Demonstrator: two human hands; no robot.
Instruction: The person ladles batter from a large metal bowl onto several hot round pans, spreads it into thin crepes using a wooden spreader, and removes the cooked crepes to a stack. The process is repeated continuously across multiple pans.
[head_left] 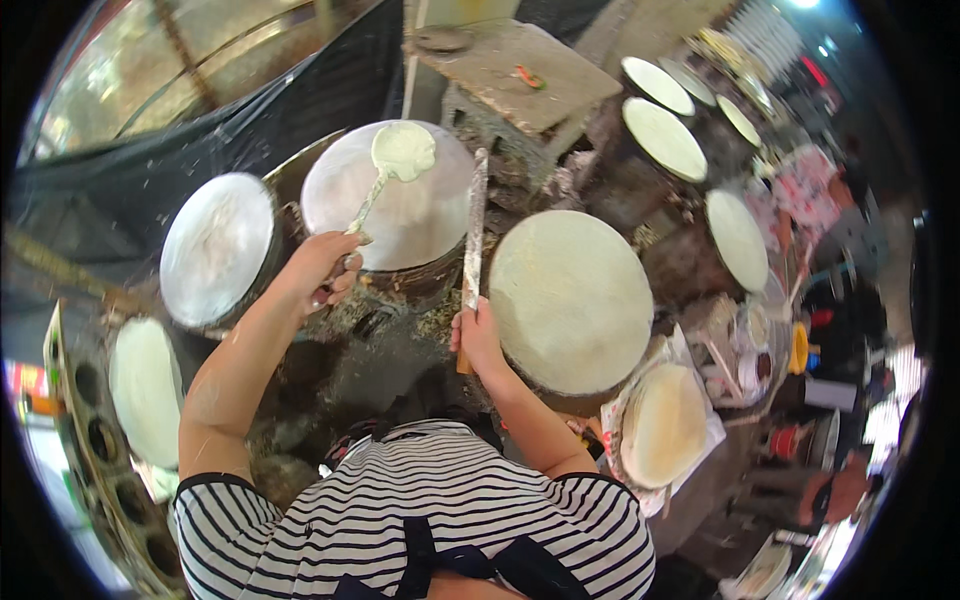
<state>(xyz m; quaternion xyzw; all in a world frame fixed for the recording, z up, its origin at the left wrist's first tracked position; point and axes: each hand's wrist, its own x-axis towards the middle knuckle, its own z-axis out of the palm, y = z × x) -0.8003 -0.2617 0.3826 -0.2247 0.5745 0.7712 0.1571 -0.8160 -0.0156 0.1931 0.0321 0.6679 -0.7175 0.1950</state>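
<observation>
My left hand is closed round the handle of a ladle. Pale batter coats the ladle's bowl, which is over the far part of a round griddle with a mostly bare, whitish surface. In my right hand is a long flat spatula smeared with batter, its blade pointing away from me and its wooden handle end showing below my fist. To the right of the spatula lies a second griddle covered by a wide pale round flatbread.
Another bare griddle stands at the left, with a pale-topped one nearer me. Stacked flatbreads lie on cloth at the right. Beyond stands a block-supported slab. More rounds and a person in patterned clothing are at far right.
</observation>
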